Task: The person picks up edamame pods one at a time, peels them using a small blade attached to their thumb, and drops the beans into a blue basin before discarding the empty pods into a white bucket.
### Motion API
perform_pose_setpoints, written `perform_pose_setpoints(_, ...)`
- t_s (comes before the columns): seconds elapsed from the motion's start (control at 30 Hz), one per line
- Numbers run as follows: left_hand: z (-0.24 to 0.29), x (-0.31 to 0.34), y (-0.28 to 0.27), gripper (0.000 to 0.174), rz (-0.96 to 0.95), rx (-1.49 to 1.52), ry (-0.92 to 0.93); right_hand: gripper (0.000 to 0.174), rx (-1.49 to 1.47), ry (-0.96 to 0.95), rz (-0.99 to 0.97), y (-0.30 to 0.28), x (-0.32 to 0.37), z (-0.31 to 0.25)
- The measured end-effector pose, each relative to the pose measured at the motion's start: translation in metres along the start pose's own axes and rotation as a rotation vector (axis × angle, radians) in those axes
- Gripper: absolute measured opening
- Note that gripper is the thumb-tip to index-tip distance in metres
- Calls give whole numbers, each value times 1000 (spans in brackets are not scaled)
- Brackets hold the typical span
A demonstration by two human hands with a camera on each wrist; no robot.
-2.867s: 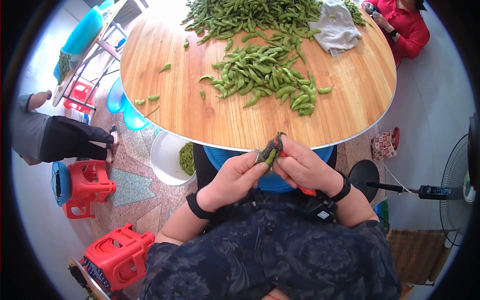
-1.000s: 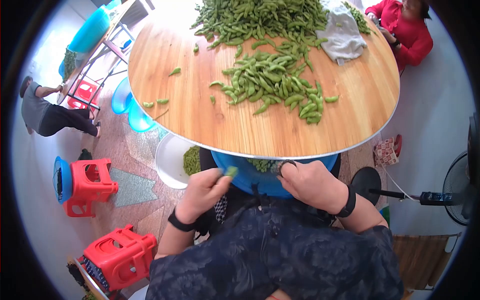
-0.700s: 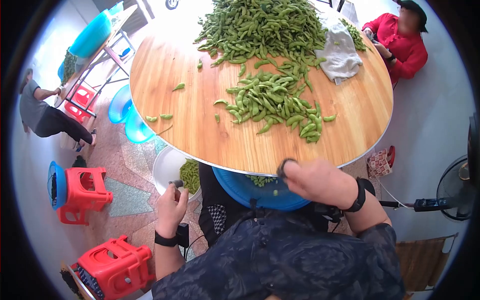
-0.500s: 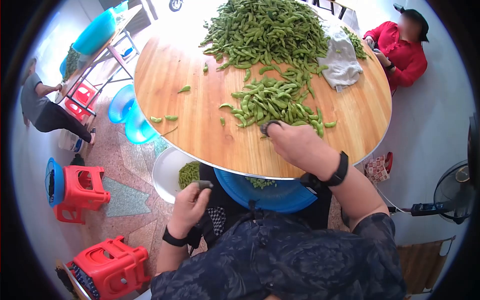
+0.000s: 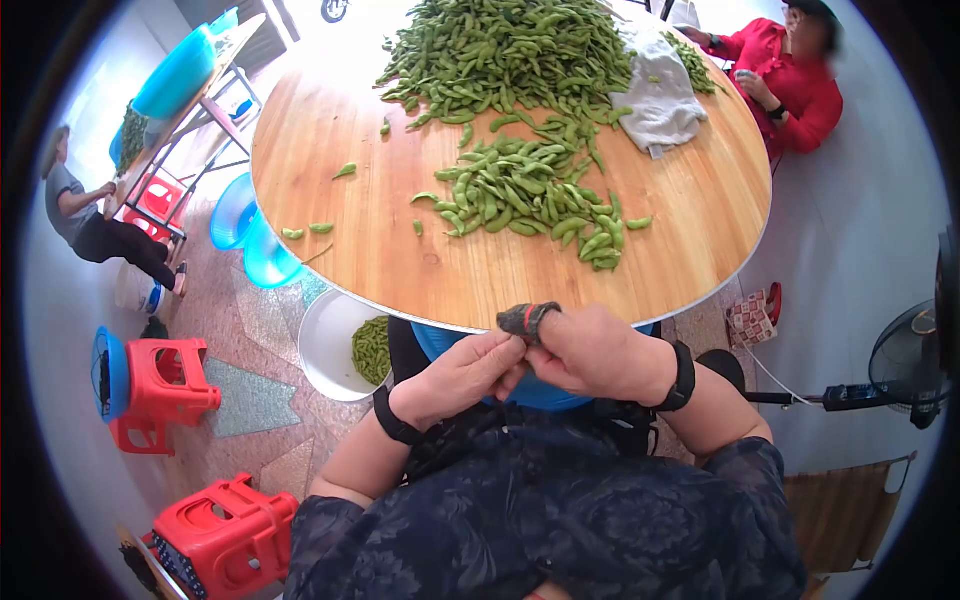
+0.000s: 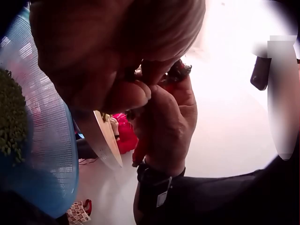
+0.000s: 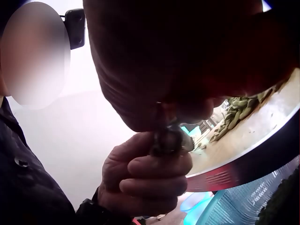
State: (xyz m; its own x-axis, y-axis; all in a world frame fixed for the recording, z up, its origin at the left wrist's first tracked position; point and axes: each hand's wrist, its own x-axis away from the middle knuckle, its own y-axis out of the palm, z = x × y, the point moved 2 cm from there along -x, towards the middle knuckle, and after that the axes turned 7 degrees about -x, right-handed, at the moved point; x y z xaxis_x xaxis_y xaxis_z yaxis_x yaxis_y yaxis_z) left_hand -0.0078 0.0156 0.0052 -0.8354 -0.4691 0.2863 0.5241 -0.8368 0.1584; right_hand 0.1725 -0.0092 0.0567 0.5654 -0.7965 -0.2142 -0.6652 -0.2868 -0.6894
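Pods point(image 5: 520, 190) straight ahead of you in the head view, a loose green cluster beyond your knuckles, across a strip of bare wood, and there's the relation that counts: its long axis slants, left end farther off, right end trailing closest. So your right hand point(image 5: 600, 352) sits nearer that tail than your left hand point(image 5: 465, 365). Both hands meet just at the edge of the table point(image 5: 700, 210), fingers bent inward, tips together over the blue basin point(image 5: 550, 397); whatever might be pinched there is hidden, so you can't call it yet. A dark, rough wrap point(image 5: 525, 319) with a red band covers a fingertip. Farther back rises the big heap point(image 5: 510, 70), plump, curved and matte, against a rumpled white cloth point(image 5: 660, 90); the wood is smooth, pale-grained. Over to the left wrist view: your left hand looms dark on top, finger and thumb bent tight, your right hand folded beneath, and the basin's wall shows fine plastic mesh around small green pieces point(image 6: 11, 117). Now the right wrist view: your right hand is mostly shadow, your left hand's fingers curl in stacked rolls below, and a pale sliver point(image 7: 188, 143) peeks beside the wrap, too dim to name.
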Motion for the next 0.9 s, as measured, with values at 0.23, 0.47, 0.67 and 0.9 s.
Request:
perform_pose_setpoints(0.23, -16, -9, 20, 30, 193, 213, 58, 13, -769, 477, 352, 2, 41, 22)
perform_pose_setpoints(0.47, -19, -12, 34, 21, 401, -263, 241, 13, -1198, 524, 261, 31, 47, 24)
perform_pose_setpoints(0.67, -13, -13, 37, 19, 443, -361, 260, 12, -1211, 512, 224, 30, 49, 25)
perform_pose_setpoints(0.9, -15, -12, 33, 18, 507, -657, 307, 11, -1117, 522, 209, 29, 49, 24)
